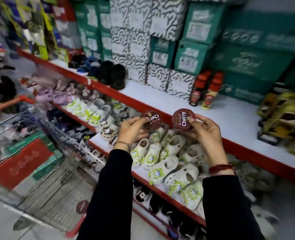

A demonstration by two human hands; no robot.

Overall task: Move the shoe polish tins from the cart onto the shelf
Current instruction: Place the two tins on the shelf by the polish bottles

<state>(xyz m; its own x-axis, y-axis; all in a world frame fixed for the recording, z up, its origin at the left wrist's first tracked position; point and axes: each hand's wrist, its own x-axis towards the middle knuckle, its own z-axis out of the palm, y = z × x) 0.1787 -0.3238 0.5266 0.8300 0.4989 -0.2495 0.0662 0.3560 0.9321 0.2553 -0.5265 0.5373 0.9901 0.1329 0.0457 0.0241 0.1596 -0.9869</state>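
Observation:
My left hand (pixel 132 129) grips a round dark-red shoe polish tin (pixel 152 119) with its lid facing me. In my right hand (pixel 204 130) is a second dark-red tin (pixel 182 120) marked "Cherry". Both tins hover just in front of the red edge of the white shelf (pixel 169 99). Another dark-red tin (pixel 81 206) lies low in the wire cart (pixel 53 187) at the lower left.
Two polish bottles with red caps (pixel 206 90) stand on the shelf behind the tins, before stacked green and patterned shoe boxes (pixel 160 40). Yellow-black packs (pixel 285 116) lie at right, black slippers (pixel 112 76) at left. White clogs (pixel 169 158) fill the lower shelf. Boxes sit in the cart.

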